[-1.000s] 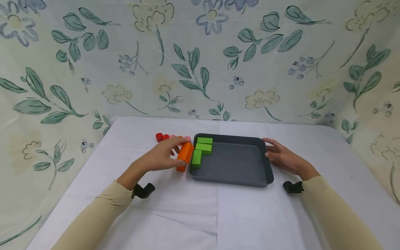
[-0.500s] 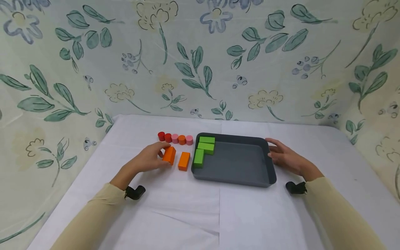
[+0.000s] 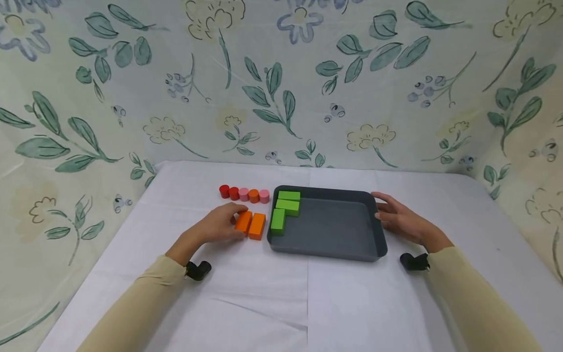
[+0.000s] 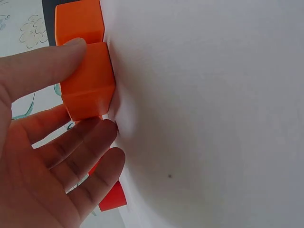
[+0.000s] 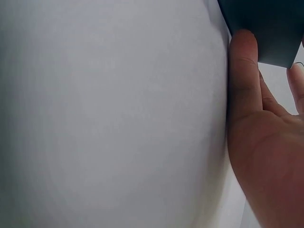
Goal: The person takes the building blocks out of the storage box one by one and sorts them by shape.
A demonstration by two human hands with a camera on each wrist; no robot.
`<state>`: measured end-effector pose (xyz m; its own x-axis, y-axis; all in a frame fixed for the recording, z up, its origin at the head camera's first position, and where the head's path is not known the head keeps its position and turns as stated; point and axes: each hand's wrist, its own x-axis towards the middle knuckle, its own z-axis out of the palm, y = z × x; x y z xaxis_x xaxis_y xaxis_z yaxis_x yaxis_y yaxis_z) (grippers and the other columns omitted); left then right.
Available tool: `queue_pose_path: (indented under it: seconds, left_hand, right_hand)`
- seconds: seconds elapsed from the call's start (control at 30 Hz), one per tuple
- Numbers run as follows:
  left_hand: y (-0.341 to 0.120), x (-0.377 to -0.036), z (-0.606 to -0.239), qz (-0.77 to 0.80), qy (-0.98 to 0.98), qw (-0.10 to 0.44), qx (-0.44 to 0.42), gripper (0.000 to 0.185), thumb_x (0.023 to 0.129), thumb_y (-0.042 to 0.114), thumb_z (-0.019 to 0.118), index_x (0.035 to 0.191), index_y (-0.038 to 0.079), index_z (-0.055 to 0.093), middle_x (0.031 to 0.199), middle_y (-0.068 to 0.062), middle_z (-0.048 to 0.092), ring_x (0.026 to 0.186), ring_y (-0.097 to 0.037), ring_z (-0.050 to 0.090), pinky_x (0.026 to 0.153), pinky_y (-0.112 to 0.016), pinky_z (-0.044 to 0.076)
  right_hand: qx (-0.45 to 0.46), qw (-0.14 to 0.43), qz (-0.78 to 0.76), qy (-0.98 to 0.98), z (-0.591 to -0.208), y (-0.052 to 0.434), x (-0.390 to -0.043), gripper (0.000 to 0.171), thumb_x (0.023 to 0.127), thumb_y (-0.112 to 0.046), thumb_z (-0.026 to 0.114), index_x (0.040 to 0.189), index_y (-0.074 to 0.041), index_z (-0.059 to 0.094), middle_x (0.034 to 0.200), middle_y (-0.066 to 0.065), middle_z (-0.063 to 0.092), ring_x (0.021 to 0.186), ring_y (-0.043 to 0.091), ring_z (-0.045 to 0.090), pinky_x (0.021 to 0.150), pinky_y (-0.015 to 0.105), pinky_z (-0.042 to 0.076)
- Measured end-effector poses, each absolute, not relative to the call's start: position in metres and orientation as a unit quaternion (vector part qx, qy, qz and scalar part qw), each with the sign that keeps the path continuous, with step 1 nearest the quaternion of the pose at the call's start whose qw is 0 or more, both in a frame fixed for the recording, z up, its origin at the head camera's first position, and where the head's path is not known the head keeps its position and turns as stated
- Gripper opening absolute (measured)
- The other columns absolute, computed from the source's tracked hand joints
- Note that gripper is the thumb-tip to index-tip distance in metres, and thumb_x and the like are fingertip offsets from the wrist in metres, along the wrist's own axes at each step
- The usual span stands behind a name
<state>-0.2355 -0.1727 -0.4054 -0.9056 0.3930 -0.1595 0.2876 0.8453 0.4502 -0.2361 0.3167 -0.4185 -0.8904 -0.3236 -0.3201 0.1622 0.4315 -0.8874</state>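
Slid L block (image 3: 243, 221) flush vs 2nd block (image 3: 257, 226), L hand (image 3: 218, 226) pinching it; R hand (image 3: 398, 220) flat, fingers straight, on tray (image 3: 378, 239). Pair lined up.

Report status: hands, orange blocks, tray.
Left hand grips orange block, beside second orange block. Right hand rests against grey tray rim. Nothing between blocks and tray.

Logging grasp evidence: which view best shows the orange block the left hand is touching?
The left wrist view: the orange block fills the frame between thumb and fingers of the left hand. The head view shows it small; the right wrist view misses it.
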Motion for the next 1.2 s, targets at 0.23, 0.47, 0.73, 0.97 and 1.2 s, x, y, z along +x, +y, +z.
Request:
queue_pose_path:
  seconds: [0.23,0.47,0.73,0.97,1.2]
  left_hand:
    - [-0.168,-0.237,-0.406,0.208,0.953,0.122,0.185,0.070,0.081,0.025,0.080,0.143,0.012,0.051,0.135,-0.008,0.058,0.105,-0.021,0.057,0.094,-0.039,0.055]
    - [-0.166,-0.240,-0.402,0.204,0.949,0.142,0.193,0.072,0.081,0.025,0.079,0.145,0.012,0.049,0.140,-0.010,0.056,0.114,-0.025,0.056,0.099,-0.043,0.053]
    - [-0.166,-0.232,-0.365,0.220,0.948,0.094,0.209,0.064,0.086,0.025,0.075,0.144,0.012,0.050,0.139,-0.009,0.058,0.117,-0.029,0.058,0.095,-0.043,0.056]
    - [-0.115,-0.225,-0.333,0.148,0.938,0.077,0.303,0.043,0.092,0.021,0.067,0.134,0.014,0.060,0.134,-0.003,0.061,0.124,-0.022,0.057,0.103,-0.041,0.052]
    - [-0.079,-0.229,-0.349,-0.017,0.935,0.089,0.343,0.049,0.088,0.033,0.072,0.132,0.015,0.063,0.127,-0.003,0.063,0.115,-0.019,0.058,0.096,-0.033,0.054]
  right_hand:
    - [-0.048,0.225,-0.531,0.816,-0.419,0.318,-0.238,0.081,0.101,-0.022,0.053,0.160,-0.022,-0.002,0.164,0.029,0.000,0.150,0.052,0.013,0.119,0.068,0.014]
    - [-0.038,0.223,-0.528,0.819,-0.420,0.318,-0.239,0.081,0.101,-0.021,0.053,0.160,-0.023,-0.002,0.164,0.029,-0.001,0.150,0.052,0.013,0.119,0.068,0.015]
    - [-0.046,0.225,-0.524,0.820,-0.418,0.317,-0.238,0.080,0.101,-0.024,0.053,0.160,-0.023,-0.002,0.164,0.029,0.002,0.149,0.051,0.017,0.119,0.068,0.017]
    - [-0.042,0.226,-0.524,0.820,-0.416,0.319,-0.239,0.081,0.101,-0.024,0.053,0.160,-0.023,-0.002,0.165,0.028,0.000,0.149,0.051,0.016,0.119,0.068,0.015]
    - [-0.042,0.229,-0.527,0.818,-0.421,0.317,-0.240,0.081,0.100,-0.024,0.054,0.160,-0.022,-0.001,0.164,0.028,0.002,0.149,0.051,0.017,0.119,0.068,0.016]
